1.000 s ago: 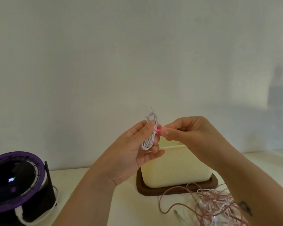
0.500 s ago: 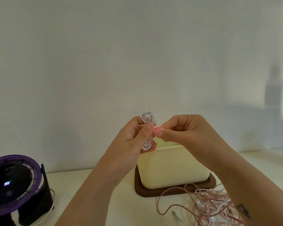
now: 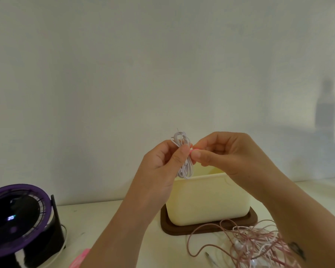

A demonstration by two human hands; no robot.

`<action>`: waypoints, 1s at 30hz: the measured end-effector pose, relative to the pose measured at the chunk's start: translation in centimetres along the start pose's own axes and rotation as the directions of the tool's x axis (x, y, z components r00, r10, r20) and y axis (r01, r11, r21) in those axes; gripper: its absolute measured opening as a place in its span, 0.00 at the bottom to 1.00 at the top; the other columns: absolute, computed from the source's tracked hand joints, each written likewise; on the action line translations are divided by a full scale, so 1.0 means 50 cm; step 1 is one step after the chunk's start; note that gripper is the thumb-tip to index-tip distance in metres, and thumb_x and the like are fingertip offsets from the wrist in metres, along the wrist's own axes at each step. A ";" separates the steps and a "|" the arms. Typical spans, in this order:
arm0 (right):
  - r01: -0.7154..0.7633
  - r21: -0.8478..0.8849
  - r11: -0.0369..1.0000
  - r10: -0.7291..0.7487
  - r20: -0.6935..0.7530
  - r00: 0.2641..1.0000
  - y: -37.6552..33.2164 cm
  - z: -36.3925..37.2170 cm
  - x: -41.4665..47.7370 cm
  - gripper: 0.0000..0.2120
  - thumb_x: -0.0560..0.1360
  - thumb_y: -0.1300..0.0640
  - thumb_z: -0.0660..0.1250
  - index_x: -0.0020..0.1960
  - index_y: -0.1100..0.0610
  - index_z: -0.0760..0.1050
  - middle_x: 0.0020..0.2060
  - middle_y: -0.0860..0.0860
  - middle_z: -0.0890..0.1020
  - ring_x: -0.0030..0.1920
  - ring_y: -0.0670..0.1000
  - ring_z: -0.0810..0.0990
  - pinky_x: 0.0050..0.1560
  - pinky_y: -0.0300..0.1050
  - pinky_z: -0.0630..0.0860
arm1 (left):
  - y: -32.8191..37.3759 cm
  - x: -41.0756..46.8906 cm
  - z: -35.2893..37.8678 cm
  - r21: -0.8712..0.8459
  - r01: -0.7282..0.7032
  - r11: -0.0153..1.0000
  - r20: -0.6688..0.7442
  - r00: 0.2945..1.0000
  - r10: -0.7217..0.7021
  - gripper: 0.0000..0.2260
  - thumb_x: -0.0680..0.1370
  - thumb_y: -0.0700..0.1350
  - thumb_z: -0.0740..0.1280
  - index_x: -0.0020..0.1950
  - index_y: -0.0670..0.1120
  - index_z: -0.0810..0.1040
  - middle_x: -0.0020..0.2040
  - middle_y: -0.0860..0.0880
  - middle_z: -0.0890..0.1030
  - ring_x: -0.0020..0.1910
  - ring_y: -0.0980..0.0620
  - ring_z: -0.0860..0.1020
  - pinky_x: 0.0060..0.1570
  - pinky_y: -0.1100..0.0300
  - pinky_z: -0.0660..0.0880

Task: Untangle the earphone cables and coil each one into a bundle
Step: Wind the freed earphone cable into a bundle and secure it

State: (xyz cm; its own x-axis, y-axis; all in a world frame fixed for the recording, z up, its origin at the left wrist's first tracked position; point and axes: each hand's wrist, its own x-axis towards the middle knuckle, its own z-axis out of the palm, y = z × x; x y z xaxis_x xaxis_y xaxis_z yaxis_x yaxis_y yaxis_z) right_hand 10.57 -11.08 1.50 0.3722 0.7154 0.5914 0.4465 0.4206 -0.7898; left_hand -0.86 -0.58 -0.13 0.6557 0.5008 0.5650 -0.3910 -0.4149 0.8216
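Bench (image 3: 89, 219): pale, wall (image 3: 124, 74) behind
Back edge: cream tub (image 3: 207, 200)
Left edge: purple fan (image 3: 17, 219)
Front right: pink tangle (image 3: 255, 246)
Left hand (image 3: 162, 165): grips white coil (image 3: 185, 168)
Right hand (image 3: 226, 151): pinches pink tie (image 3: 193, 150)

I count two grips, my left grip (image 3: 159, 167) and right grip (image 3: 226, 153). One white coiled bundle (image 3: 186, 170), one pink band (image 3: 192, 150), one cream bin (image 3: 207, 198), one brown tray (image 3: 182, 230), one cable tangle (image 3: 259, 246) near right, one fan (image 3: 21, 219) near left.
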 end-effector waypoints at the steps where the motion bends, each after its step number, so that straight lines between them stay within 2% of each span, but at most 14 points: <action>1: 0.015 -0.030 0.999 -0.015 -0.002 1.000 -0.002 0.000 0.000 0.10 0.63 0.54 0.73 0.40 0.60 0.81 0.31 0.50 0.84 0.33 0.44 0.81 0.38 0.32 0.75 | -0.001 0.000 0.002 -0.002 0.005 1.000 -0.004 1.000 -0.005 0.10 0.72 0.57 0.67 0.45 0.54 0.82 0.44 0.50 0.84 0.50 0.48 0.82 0.60 0.47 0.74; 5: 0.073 -0.147 0.986 -0.076 -0.010 0.997 -0.007 -0.005 -0.001 0.07 0.65 0.52 0.73 0.39 0.56 0.82 0.32 0.48 0.84 0.34 0.42 0.82 0.38 0.31 0.75 | 0.000 -0.001 0.001 -0.084 0.061 0.995 0.033 0.998 -0.058 0.14 0.66 0.58 0.73 0.45 0.51 0.83 0.46 0.48 0.84 0.52 0.47 0.81 0.60 0.49 0.75; 7: 0.090 -0.195 0.977 -0.090 0.007 0.996 -0.010 -0.009 -0.002 0.04 0.67 0.54 0.73 0.40 0.54 0.82 0.32 0.47 0.85 0.34 0.42 0.82 0.38 0.29 0.74 | 0.001 0.000 -0.002 -0.169 0.110 0.980 0.068 0.993 -0.100 0.13 0.64 0.55 0.71 0.43 0.50 0.84 0.45 0.48 0.84 0.50 0.49 0.81 0.58 0.53 0.76; 10: 0.115 -0.309 0.944 -0.109 0.037 0.993 -0.011 -0.011 -0.002 0.02 0.69 0.55 0.72 0.42 0.52 0.82 0.35 0.45 0.85 0.37 0.41 0.83 0.39 0.28 0.74 | 0.002 -0.001 -0.001 -0.279 0.187 0.942 0.098 0.981 -0.166 0.11 0.66 0.50 0.68 0.42 0.48 0.86 0.44 0.49 0.85 0.46 0.55 0.82 0.50 0.62 0.79; 15: 0.168 -0.445 0.880 -0.182 0.011 0.983 -0.006 -0.004 -0.002 0.03 0.71 0.54 0.71 0.43 0.47 0.82 0.37 0.40 0.84 0.39 0.41 0.81 0.41 0.30 0.75 | 0.005 -0.001 -0.003 -0.326 0.260 0.909 0.100 0.966 -0.241 0.13 0.67 0.48 0.67 0.48 0.43 0.83 0.41 0.50 0.84 0.43 0.56 0.82 0.44 0.63 0.79; 20: 0.166 -0.453 0.876 -0.145 0.080 0.986 -0.006 -0.007 -0.004 0.06 0.74 0.52 0.67 0.47 0.46 0.82 0.41 0.37 0.84 0.45 0.39 0.82 0.48 0.36 0.77 | 0.007 0.001 -0.007 -0.374 0.317 0.872 0.094 0.948 -0.304 0.14 0.66 0.48 0.69 0.46 0.42 0.83 0.41 0.47 0.84 0.39 0.55 0.82 0.41 0.62 0.80; 24: 0.149 -0.419 0.896 -0.102 0.132 0.986 -0.012 -0.014 -0.006 0.09 0.75 0.54 0.65 0.51 0.47 0.82 0.43 0.39 0.85 0.47 0.39 0.82 0.53 0.40 0.78 | 0.012 0.002 -0.008 -0.433 0.406 0.805 0.160 0.913 -0.374 0.10 0.66 0.47 0.69 0.39 0.43 0.86 0.37 0.46 0.82 0.35 0.54 0.81 0.39 0.60 0.81; 27: 0.136 -0.416 0.899 -0.078 0.153 0.985 -0.016 -0.017 -0.008 0.09 0.76 0.52 0.64 0.52 0.45 0.82 0.43 0.39 0.85 0.46 0.39 0.82 0.52 0.41 0.78 | 0.016 0.002 -0.006 -0.477 0.436 0.763 0.162 0.897 -0.412 0.08 0.67 0.45 0.69 0.34 0.43 0.85 0.34 0.47 0.81 0.32 0.54 0.81 0.36 0.60 0.80; 30: 0.109 -0.377 0.920 -0.062 0.133 0.989 -0.016 -0.010 -0.009 0.08 0.73 0.48 0.67 0.48 0.46 0.83 0.40 0.40 0.85 0.44 0.41 0.83 0.49 0.38 0.78 | 0.014 0.001 -0.007 -0.439 0.410 0.799 0.140 0.910 -0.390 0.08 0.66 0.46 0.69 0.33 0.43 0.84 0.34 0.47 0.81 0.33 0.54 0.81 0.37 0.61 0.81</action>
State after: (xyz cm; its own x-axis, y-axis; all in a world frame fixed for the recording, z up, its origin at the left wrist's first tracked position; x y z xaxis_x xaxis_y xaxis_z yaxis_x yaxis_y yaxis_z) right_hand 10.43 -12.02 1.94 0.2320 0.7556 0.6126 0.7578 0.2545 -0.6008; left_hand -1.33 -0.61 0.49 0.8397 0.5113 0.1831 -0.3274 0.2076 0.9218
